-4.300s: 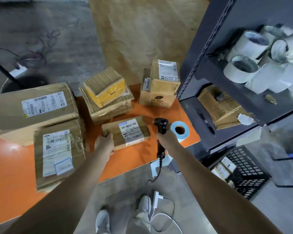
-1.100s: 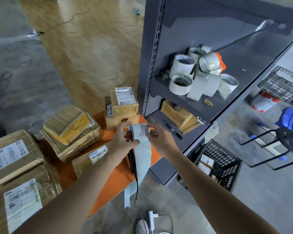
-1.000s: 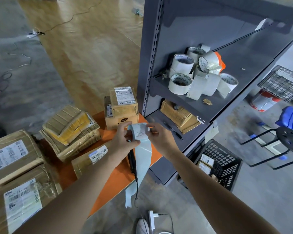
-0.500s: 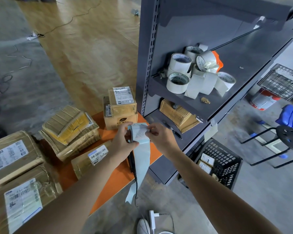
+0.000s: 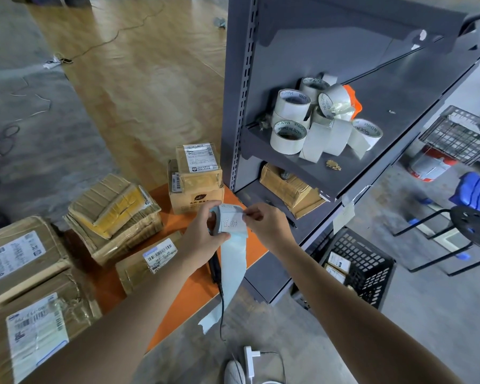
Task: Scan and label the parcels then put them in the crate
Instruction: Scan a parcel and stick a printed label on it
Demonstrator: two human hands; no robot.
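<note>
My left hand (image 5: 203, 239) grips a roll of labels (image 5: 229, 221) above the orange table (image 5: 189, 295). My right hand (image 5: 266, 224) pinches the edge of the top label at the roll's right side. A long pale-blue backing strip (image 5: 232, 273) hangs from the roll past the table edge. The black scanner (image 5: 214, 271) lies on the table under the strip, its cable running down. A small flat parcel (image 5: 150, 261) with a barcode label lies just left of my left wrist. The black crate (image 5: 358, 268) with small boxes inside stands on the floor to the right.
Several taped cardboard parcels cover the table: two large ones (image 5: 20, 286) at left, a stack (image 5: 114, 214) in the middle, a small box pile (image 5: 196, 184) at the back. A grey shelf rack (image 5: 302, 151) holding tape rolls (image 5: 316, 120) stands right of the table. A black stool (image 5: 474, 231) is far right.
Since 4.3 s ago my right hand put the scanner down and both hands took up the label roll. Over the last second my right fingers shifted along the label's edge.
</note>
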